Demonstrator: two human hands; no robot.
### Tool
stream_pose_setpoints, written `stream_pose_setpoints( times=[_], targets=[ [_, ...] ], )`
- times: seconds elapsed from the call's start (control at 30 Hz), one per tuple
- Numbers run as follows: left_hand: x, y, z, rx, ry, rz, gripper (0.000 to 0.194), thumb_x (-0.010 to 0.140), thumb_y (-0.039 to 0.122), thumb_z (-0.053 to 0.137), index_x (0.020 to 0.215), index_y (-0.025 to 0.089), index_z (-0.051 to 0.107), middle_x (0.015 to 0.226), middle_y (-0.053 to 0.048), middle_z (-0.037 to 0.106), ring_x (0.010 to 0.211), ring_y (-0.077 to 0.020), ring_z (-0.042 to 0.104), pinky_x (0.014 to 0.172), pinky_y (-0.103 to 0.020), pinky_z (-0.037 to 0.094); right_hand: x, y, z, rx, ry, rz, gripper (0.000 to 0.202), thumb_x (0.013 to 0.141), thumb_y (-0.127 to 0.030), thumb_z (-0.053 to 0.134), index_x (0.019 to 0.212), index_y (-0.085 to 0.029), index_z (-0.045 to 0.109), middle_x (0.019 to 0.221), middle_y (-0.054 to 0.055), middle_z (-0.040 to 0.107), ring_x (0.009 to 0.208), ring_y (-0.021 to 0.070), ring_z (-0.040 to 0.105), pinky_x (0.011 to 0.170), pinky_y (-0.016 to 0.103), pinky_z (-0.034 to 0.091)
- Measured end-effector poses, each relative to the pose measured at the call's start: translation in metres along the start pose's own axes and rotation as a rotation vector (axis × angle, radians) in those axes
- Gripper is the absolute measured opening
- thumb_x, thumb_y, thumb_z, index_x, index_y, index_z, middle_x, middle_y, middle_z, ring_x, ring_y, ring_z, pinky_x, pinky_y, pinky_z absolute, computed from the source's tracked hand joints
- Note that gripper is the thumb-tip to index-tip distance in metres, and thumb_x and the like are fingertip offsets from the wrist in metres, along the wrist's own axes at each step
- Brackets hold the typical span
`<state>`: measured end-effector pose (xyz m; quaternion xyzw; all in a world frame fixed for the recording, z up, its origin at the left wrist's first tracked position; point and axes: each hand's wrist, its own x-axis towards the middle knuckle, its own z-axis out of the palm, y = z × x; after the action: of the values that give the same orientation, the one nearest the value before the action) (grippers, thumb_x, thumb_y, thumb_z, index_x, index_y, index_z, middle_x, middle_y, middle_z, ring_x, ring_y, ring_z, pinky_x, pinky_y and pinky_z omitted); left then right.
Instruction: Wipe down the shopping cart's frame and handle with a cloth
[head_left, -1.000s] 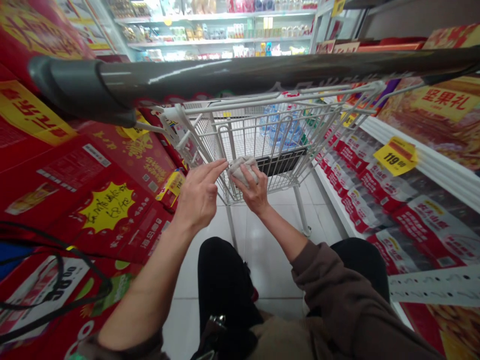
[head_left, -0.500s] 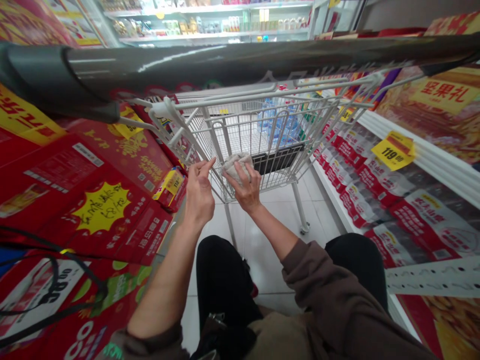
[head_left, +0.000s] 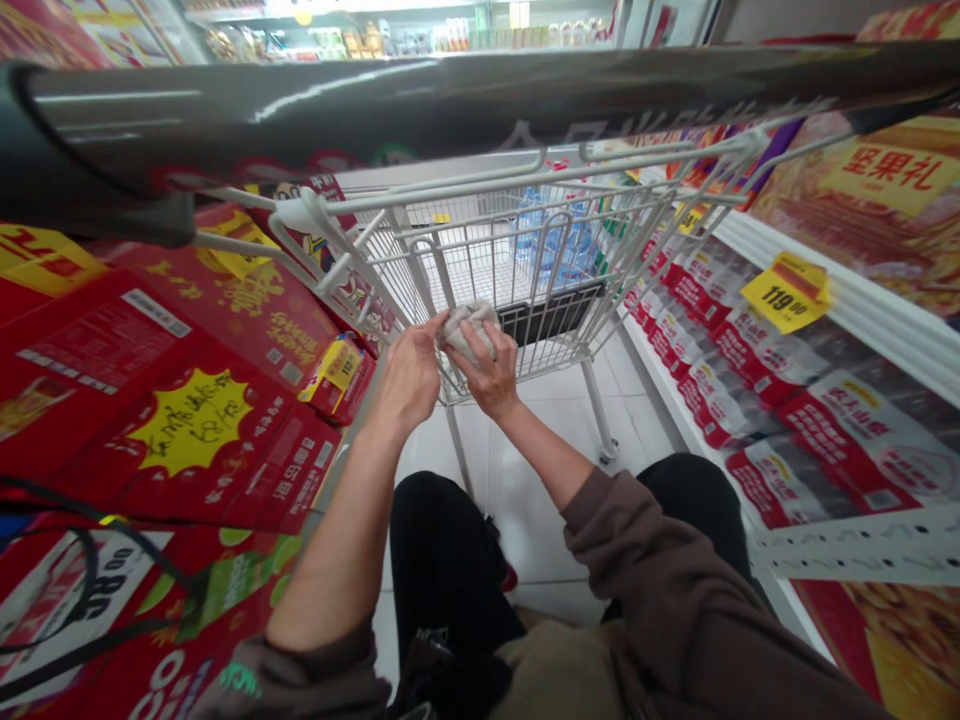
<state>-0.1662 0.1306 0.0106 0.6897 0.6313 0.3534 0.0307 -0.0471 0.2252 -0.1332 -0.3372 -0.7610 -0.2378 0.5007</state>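
A crumpled light grey cloth [head_left: 468,326] is bunched in my right hand [head_left: 491,375], whose fingers press it against the near wire end of a shopping cart [head_left: 480,250]. Just left of it, my left hand [head_left: 411,375] is closed, with its back toward me. Its index finger reaches the cloth's left edge, while the other fingers are curled out of sight, so what they hold is hidden. Above both hands, the cart's thick dark handle [head_left: 450,105] crosses the view. A dark panel [head_left: 553,313] sits on the cart's near end, right of the cloth.
Red cartons [head_left: 202,390] with yellow price signs are stacked close on the left. At right, a white shelf [head_left: 847,270] holds red-and-white bottle packs [head_left: 847,440]. Blue-tinted water bottles [head_left: 559,240] show through the cart's wires. My knees flank the tiled floor [head_left: 540,470].
My left hand has turned over and come right, so its index finger now meets the cloth. My right hand still holds the cloth. The handle appears slightly higher in view.
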Motion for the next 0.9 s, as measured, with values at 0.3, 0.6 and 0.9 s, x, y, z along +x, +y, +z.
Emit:
stream_pose_setpoints(
  times=[0.3,0.6,0.9],
  targets=[
    [-0.003,-0.003,0.008,-0.074,0.045,0.001,0.113,0.091,0.079,-0.013,0.146,0.015,0.062,0.133,-0.017,0.066,0.130,-0.0281,0.061,0.121,-0.049,0.040,-0.035,0.016,-0.002,0.059,-0.142,-0.054,0.039,0.105,-0.026,0.058,0.137,-0.047,0.066,0.148,-0.001,0.063,0.141,0.0216,0.050,0.114,0.042,0.043],
    [0.002,-0.002,0.000,-0.031,-0.027,-0.116,0.113,0.092,0.079,-0.012,0.144,0.016,0.065,0.138,-0.018,0.065,0.132,-0.0288,0.060,0.120,-0.047,0.041,-0.033,0.028,0.003,-0.023,-0.051,-0.218,0.030,0.105,-0.029,0.057,0.128,-0.041,0.071,0.146,-0.004,0.067,0.132,0.0252,0.058,0.103,0.045,0.050],
    [0.011,0.013,-0.008,0.193,-0.062,-0.073,0.116,0.093,0.075,-0.019,0.138,0.015,0.070,0.140,-0.017,0.066,0.132,-0.0342,0.061,0.119,-0.054,0.041,-0.011,0.018,0.007,0.126,-0.175,-0.316,0.039,0.107,-0.026,0.051,0.144,-0.036,0.060,0.152,0.000,0.063,0.142,0.0244,0.054,0.117,0.052,0.045]
  ],
)
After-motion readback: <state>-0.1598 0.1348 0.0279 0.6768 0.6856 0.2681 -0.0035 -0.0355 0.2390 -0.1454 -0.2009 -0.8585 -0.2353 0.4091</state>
